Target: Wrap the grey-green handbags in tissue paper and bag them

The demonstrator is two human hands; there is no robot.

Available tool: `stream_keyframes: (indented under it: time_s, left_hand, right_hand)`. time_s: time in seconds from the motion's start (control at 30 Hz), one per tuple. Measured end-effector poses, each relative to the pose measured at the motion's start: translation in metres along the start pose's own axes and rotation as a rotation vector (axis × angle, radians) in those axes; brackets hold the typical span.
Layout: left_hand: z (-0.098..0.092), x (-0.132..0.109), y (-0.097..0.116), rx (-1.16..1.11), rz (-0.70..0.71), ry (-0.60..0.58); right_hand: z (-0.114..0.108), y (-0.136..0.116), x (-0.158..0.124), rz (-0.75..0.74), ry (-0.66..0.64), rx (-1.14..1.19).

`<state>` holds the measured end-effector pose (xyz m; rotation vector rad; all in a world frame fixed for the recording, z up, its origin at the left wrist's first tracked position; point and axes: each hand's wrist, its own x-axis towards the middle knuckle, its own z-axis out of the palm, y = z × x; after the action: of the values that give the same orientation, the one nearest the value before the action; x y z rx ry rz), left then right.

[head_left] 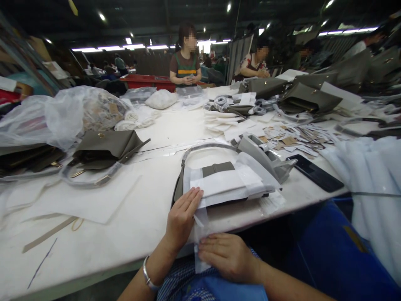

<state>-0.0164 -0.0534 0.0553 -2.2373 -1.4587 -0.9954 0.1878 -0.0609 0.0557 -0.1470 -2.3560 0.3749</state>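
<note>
A handbag [218,168] in grey-brown lies on the table in front of me, largely covered by white wrapping sheets. Its handle arches behind it, covered in clear wrap. My left hand [184,213] rests on the near left corner of the wrapping, fingers stretched out flat; its thumb is hidden. From that corner a translucent strip of wrapping [201,225] hangs over the table edge toward my lap. My right hand [228,256], fingers bent, is closed on the strip's lower part. A grey tape dispenser [266,156] stands against the bag's right side.
A dark phone [315,172] lies at right, near white foam sheets [372,196] and a blue bin [332,246]. Another handbag [105,146] sits at left on the white table [131,225]. Paper tags [297,138] and more bags lie farther back. A co-worker [187,62] stands opposite.
</note>
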Motion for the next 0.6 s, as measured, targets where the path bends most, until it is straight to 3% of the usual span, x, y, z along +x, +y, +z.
stream_keyframes:
  time_s: [0.13,0.2,0.27,0.37,0.43,0.6]
  left_hand:
    - [0.003,-0.001,0.0,0.037,0.031,0.04]
    - [0.004,-0.002,0.0,0.055,0.051,0.067]
    - [0.004,-0.003,0.0,0.067,0.054,0.059]
    - [0.003,-0.003,0.0,0.077,0.048,0.025]
    - [0.003,-0.003,0.0,0.082,0.057,0.033]
    - [0.003,0.0,-0.001,0.1,0.071,0.066]
  right_hand:
    - [-0.048,0.027,0.033,0.087,-0.035,-0.002]
    - [-0.067,0.056,0.059,0.21,-0.024,-0.147]
    - [-0.076,0.091,0.086,0.358,-0.13,-0.265]
    - [-0.073,0.138,0.12,0.494,-0.5,-0.32]
    - [-0.066,0.156,0.136,0.502,-0.665,-0.292]
    - [-0.046,0.164,0.154,0.465,-0.772,-0.254]
